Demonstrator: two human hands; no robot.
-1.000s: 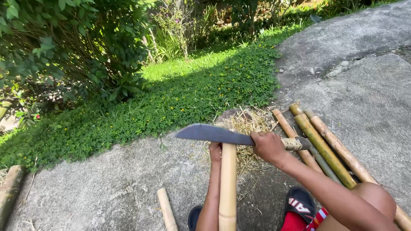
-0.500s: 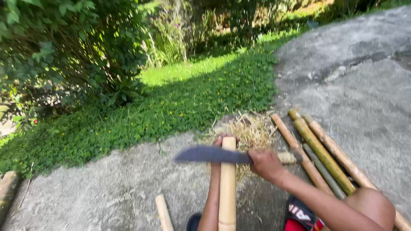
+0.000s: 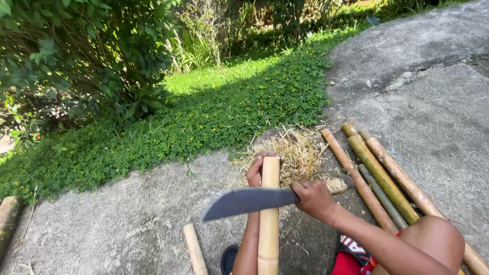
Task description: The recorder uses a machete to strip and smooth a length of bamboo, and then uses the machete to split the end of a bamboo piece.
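My left hand [image 3: 256,170] grips the far end of a pale bamboo pole [image 3: 269,224] that runs straight away from me over the concrete. My right hand [image 3: 313,198] holds the wrapped handle of a machete [image 3: 249,199]. Its dark blade lies across the pole, about a third of the way down from the far end, with the tip pointing left. My bare knee [image 3: 433,239] shows at the lower right.
Several longer bamboo poles [image 3: 379,175] lie side by side on the concrete to the right. A heap of dry shavings [image 3: 298,153] sits beyond the pole's end. A short bamboo piece [image 3: 194,249] lies at lower left. Green ground cover [image 3: 204,122] and bushes border the slab [image 3: 102,229].
The machete has come down and toward me, from above the pole's far end to across the pole lower down. My left hand stays on the pole's end.
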